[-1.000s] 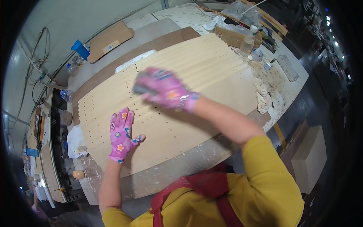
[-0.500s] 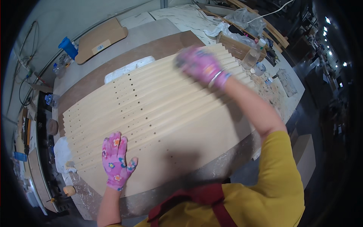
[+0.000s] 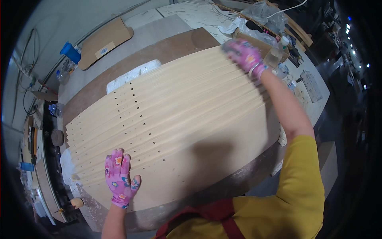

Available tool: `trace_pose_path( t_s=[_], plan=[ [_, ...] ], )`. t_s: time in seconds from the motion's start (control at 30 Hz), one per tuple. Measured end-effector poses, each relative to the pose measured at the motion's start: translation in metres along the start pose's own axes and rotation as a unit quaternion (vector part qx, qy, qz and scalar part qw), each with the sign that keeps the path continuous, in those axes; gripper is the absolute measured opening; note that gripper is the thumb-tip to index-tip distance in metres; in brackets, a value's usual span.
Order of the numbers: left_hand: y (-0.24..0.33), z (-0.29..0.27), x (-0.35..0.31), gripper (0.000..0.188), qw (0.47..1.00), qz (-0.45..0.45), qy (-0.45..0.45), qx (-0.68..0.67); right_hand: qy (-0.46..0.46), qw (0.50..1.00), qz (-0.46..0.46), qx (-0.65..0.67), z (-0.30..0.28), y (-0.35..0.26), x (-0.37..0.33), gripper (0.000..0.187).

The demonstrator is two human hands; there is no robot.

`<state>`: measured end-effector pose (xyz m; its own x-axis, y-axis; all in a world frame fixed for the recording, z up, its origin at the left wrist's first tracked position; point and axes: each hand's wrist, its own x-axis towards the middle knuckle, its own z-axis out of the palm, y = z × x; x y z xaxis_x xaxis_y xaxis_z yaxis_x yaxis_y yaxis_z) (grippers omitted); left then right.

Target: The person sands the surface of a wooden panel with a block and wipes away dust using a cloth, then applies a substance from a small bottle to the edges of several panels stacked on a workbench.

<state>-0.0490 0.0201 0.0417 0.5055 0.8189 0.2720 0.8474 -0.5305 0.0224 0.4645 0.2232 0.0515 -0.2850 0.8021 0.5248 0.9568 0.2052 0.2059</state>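
A worker in a mustard top and red apron leans over a fanned stack of pale drilled boards [image 3: 183,107] spread across a cluttered surface [image 3: 191,11]. The left hand [image 3: 119,179], in a pink flowered glove, lies flat with fingers extended and thumb out on the near left part of the stack. The right hand [image 3: 243,55], in a matching glove and blurred, is closed over a grey block [image 3: 228,45] at the stack's far right corner; the block's details are lost in the blur. A metal band [image 3: 254,69] circles the right wrist. Rows of dark holes run through the boards, whose left ends form a stepped edge. Just beyond the stack lies a white slab [image 3: 135,74]; farther back, a cardboard sheet [image 3: 105,43] lies near a blue cup [image 3: 71,52]. At right, a clear bottle [image 3: 274,56] stands near the right hand, with a grey oblong slab [image 3: 311,85] beyond it.
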Motion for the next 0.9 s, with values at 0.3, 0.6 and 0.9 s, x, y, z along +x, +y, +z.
trace_pose_path(
  t_s=[0.3,0.6,0.9],
  plan=[
    [0.007,0.002,0.013,0.054,1.0,0.008,0.021,-0.018,0.051,0.98,0.169,0.089,0.027,-0.027,0.021,0.029],
    [-0.033,-0.013,-0.022,0.058,1.0,-0.009,0.001,-0.012,-0.08,0.952,-0.093,0.28,-0.003,-0.206,0.065,0.038],
    [-0.085,-0.015,-0.063,0.05,0.992,-0.107,0.065,0.031,0.083,0.968,0.134,0.196,0.028,-0.121,0.05,0.034]
  ],
)
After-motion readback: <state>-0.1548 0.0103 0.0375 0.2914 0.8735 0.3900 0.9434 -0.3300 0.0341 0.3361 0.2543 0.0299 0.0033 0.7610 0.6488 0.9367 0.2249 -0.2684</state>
